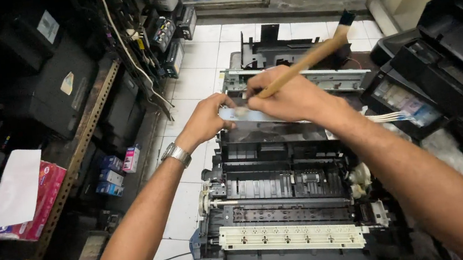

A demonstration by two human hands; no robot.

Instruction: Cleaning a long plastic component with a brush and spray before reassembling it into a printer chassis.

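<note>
Over the opened printer (286,199) on the tiled floor, we see right hand (291,97) fingers clamped on a light, stiff wooden-handled brush (305,63), best gripped mid-handle, left hand (207,118) fingers pinching the printer's fragile-looking silver strip (253,116).

Wooden brush handle (305,62); matt black plastic printer frame (285,190).

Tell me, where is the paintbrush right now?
In the head view, the paintbrush is held in the right hand, upper middle, above the opened printer.
</note>
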